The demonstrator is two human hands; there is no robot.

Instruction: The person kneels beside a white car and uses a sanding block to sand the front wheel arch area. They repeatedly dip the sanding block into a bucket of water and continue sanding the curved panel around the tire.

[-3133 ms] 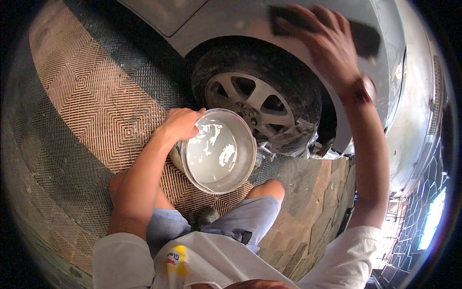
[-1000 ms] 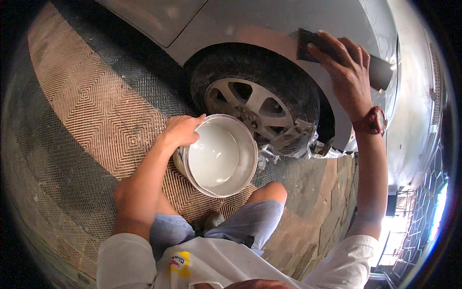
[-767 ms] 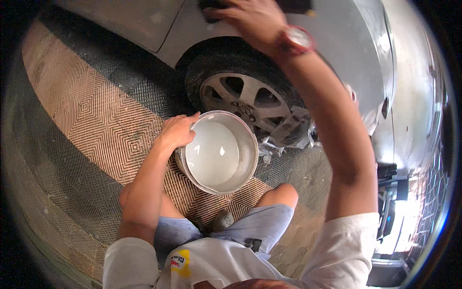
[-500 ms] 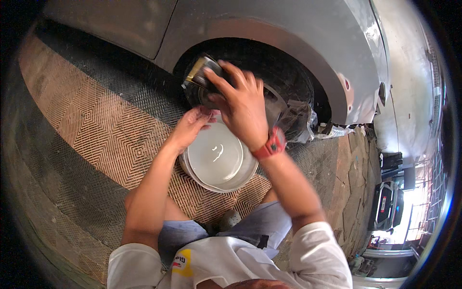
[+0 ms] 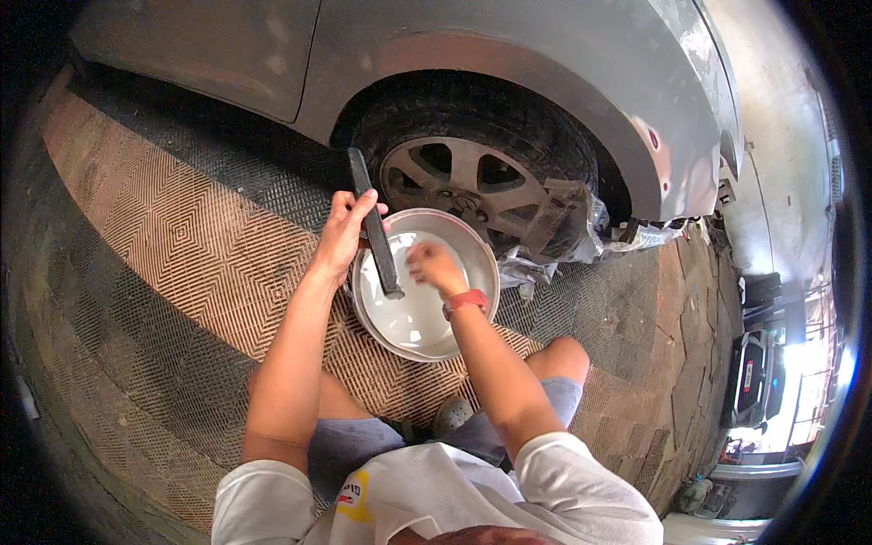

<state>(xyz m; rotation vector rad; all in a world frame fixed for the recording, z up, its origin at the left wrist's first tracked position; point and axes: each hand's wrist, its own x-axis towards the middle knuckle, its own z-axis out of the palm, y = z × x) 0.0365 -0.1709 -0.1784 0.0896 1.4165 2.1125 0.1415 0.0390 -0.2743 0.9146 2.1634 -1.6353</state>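
My left hand (image 5: 341, 234) is closed around a long, narrow dark block (image 5: 373, 222) and holds it upright on edge over the left side of a round basin. Pale, cloudy water fills the basin (image 5: 490, 289), with light glinting on it. Over the water is my right hand (image 5: 436, 268), a red watch on its wrist. Its fingers are bent and smeared by motion, so I cannot tell whether they hold anything. Behind the basin stands a car wheel (image 5: 465, 177) with a grey spoked rim.
A grey car body (image 5: 509, 45) with dull, patchy paint arches over the wheel. Crumpled clear plastic (image 5: 581, 222) lies against the tyre's right side. Ribbed tan and black floor tiles (image 5: 182, 218) spread to the left. Another car (image 5: 754, 380) stands far right.
The dark block went from my right hand above the basin's far side to my left hand, now turned edge-on. My right hand came down toward the water, uncovering the wheel.
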